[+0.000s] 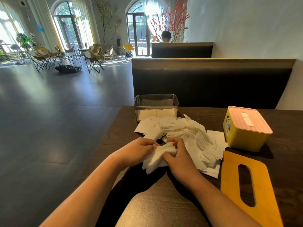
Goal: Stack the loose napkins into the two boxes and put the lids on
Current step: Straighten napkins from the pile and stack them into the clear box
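A messy heap of loose white napkins covers the middle of the dark wooden table. My left hand and my right hand both clasp a fanned bundle of napkins at the heap's near edge. Behind the heap stands a clear box without a lid, with a low layer of napkins inside. On the right sits a yellow box with a pink slotted lid on it. An orange lid with an oval slot lies flat at the near right.
A dark booth backrest rises just behind the table. The table's left edge drops to a grey floor. A person sits in the farther booth with their back turned. Folding chairs stand far left by the windows.
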Demonstrator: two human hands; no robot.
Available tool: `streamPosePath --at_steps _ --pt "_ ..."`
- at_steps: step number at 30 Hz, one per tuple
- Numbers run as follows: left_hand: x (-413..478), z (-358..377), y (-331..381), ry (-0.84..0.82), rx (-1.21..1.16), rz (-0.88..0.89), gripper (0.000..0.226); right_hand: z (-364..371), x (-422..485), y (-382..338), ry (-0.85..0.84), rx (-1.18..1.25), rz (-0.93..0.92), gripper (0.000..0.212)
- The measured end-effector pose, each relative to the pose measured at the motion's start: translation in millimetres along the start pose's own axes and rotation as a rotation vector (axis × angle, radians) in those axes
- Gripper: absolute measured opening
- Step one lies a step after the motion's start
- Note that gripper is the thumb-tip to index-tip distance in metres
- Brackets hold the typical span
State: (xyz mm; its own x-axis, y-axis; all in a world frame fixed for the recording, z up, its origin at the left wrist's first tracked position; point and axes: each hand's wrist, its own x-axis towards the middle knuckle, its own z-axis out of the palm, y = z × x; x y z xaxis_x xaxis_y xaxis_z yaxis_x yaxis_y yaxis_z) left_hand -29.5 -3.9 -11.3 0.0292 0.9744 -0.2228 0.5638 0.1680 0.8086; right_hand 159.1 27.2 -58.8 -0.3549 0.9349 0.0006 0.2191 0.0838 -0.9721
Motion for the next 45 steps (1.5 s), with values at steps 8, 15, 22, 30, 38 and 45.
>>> streamPosePath --at_steps 8,15,22,30,38,45 --pt "-3 7 2 0.022 -0.073 0.088 0.030 1 1 1 -0.045 0.007 0.007 0.062" --pt "-7 17 -3 0.057 -0.129 0.130 0.026 2 -3 1 -0.081 -0.043 -0.097 0.074" --pt "-17 18 -23 0.196 -0.028 0.178 0.048 2 -2 4 0.019 -0.108 -0.086 0.033" --pt "-28 33 -31 0.328 -0.091 0.208 0.050 3 -2 4 0.046 -0.087 -0.091 0.023" --pt "-28 46 -34 0.328 -0.246 0.242 0.077 3 -6 6 -0.058 -0.209 -0.151 0.059" --pt "-24 49 -36 0.311 -0.250 0.255 0.088 4 -5 4 -0.062 -0.276 -0.229 0.034"
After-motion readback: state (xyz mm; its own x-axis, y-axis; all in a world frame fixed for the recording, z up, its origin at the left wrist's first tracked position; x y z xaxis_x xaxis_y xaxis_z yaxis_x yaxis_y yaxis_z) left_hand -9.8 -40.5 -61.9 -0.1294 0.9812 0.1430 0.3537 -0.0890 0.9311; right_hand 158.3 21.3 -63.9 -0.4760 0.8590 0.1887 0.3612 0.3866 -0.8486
